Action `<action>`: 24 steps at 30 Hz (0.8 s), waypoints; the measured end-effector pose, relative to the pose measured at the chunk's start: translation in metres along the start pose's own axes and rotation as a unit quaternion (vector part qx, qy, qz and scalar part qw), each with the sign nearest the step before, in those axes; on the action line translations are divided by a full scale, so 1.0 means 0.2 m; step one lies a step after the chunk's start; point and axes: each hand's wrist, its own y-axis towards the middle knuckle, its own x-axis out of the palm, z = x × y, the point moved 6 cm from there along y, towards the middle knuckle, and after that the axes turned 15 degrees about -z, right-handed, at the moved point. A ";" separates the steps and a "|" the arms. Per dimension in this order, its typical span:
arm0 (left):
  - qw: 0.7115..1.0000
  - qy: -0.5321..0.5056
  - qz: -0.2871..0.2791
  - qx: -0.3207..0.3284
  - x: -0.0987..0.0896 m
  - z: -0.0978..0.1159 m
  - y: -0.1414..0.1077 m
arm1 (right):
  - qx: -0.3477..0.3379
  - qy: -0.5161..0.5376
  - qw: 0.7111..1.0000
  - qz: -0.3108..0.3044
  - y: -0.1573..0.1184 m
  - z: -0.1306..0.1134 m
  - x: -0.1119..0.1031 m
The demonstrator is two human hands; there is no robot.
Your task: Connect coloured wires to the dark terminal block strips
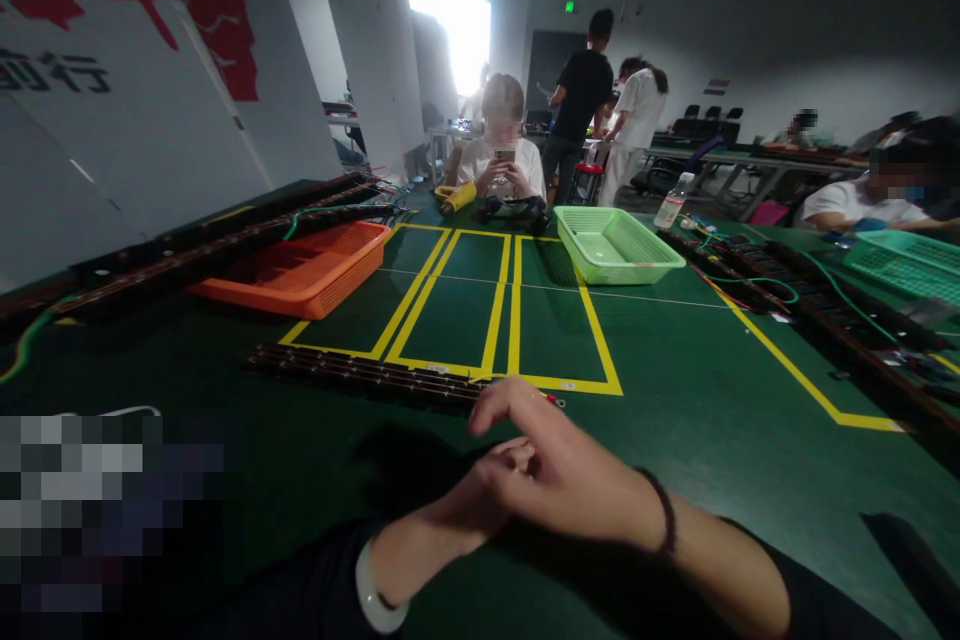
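Note:
My right hand (pixel 555 465) is above the table near the front, crossing over my left hand. Its index finger is bent and held apart from the thumb in a loose C shape, and no object shows in it. My left hand (pixel 480 495) reaches in from the lower left, its fingertips against or under the right palm. Most of its fingers are hidden. Just beyond the hands lies a long dark slotted strip (pixel 367 375), with a small red-sleeved ring terminal (pixel 555 401) at its right end.
An orange basket (pixel 330 285) stands left, a light green basket (pixel 622 260) beyond the yellow-taped rectangles (pixel 450 295). Dark strips with wires lie along the left (pixel 187 250) and right (pixel 810 290) sides. A bottle (pixel 673 201) stands at the back. A person (pixel 502 155) sits opposite holding a phone.

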 end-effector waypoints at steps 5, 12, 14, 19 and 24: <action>0.989 -0.138 -0.052 0.015 0.03 -0.03 0.01 | 0.094 -0.182 0.978 0.036 0.21 0.43 -0.06; 0.978 -0.187 -0.087 0.020 0.03 -0.05 0.02 | 0.143 -0.193 0.971 0.001 0.29 0.59 0.12; 0.979 -0.184 -0.091 0.015 0.03 -0.05 0.02 | 0.154 -0.159 0.975 0.005 0.29 0.58 0.13; 0.980 -0.177 -0.093 0.018 0.03 -0.05 0.02 | 0.137 -0.136 0.981 0.037 0.26 0.58 0.10; 0.978 -0.179 -0.099 0.034 0.03 -0.06 0.03 | 0.086 -0.276 0.951 0.111 0.13 0.53 -0.13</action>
